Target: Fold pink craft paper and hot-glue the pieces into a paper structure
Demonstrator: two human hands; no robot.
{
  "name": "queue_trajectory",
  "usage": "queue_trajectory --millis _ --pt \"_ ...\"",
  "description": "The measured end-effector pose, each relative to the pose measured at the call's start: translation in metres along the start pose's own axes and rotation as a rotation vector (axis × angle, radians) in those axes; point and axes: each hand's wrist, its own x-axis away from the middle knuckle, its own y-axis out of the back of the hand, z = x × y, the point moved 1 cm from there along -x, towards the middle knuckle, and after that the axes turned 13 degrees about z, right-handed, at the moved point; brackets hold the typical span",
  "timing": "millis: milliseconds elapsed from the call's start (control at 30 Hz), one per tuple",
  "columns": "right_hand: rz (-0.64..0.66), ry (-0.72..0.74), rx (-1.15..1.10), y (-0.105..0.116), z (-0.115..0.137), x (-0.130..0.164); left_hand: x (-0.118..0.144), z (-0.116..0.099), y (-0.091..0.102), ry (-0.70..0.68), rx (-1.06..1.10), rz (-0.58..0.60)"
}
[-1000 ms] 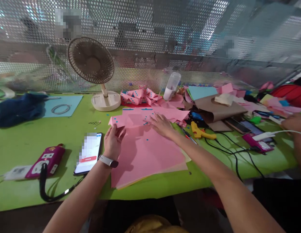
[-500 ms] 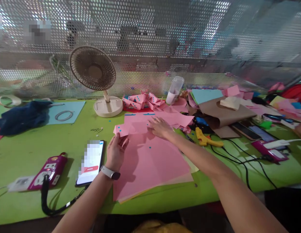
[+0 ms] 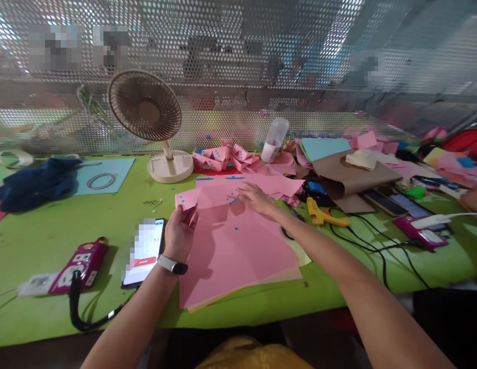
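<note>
Two bare hands work on one folded pink paper piece [image 3: 207,196] dotted with small blue spots, lying at the far end of a stack of pink sheets [image 3: 234,256] on the green table [image 3: 50,225]. The left hand [image 3: 180,233] is partly closed, thumb and fingers pinching the near left corner of the folded piece and lifting it slightly off the stack; a white wristband [image 3: 172,265] sits on that wrist. The right hand [image 3: 256,197] is open and flat, palm down, fingers spread, pressing on the right part of the same piece; it grips nothing. A few loose blue dots lie on the top sheet of the stack.

Just left of the left hand, a phone [image 3: 144,251] lies face up with its screen lit. Further left, a magenta power strip [image 3: 79,264] rests on the table with a black cable plugged into it. Beyond the paper, a heap of crumpled pink scraps [image 3: 223,156] sits beside the base of a beige desk fan [image 3: 146,107], and a clear plastic bottle [image 3: 275,138] leans near the perforated metal screen. To the right, a yellow glue gun [image 3: 323,215] lies near brown paper [image 3: 350,174], more phones and cables. Another person's hand [image 3: 475,197] shows at the right edge, well apart.
</note>
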Motion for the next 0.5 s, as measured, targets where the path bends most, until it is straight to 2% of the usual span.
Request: queue_trajectory --millis 67,300,500 --pt "-0.052 0.002 -0.180 0.001 0.002 0.002 0.000 -0.001 -0.001 0.006 0.006 -0.009" --pt "-0.125 -0.069 -0.496 -0.001 0.017 0.012 0.001 0.003 0.000 -0.012 0.000 0.017" --pt "-0.166 -0.114 -1.126 -0.005 0.047 0.025 0.006 0.010 -0.003 0.023 -0.025 0.040"
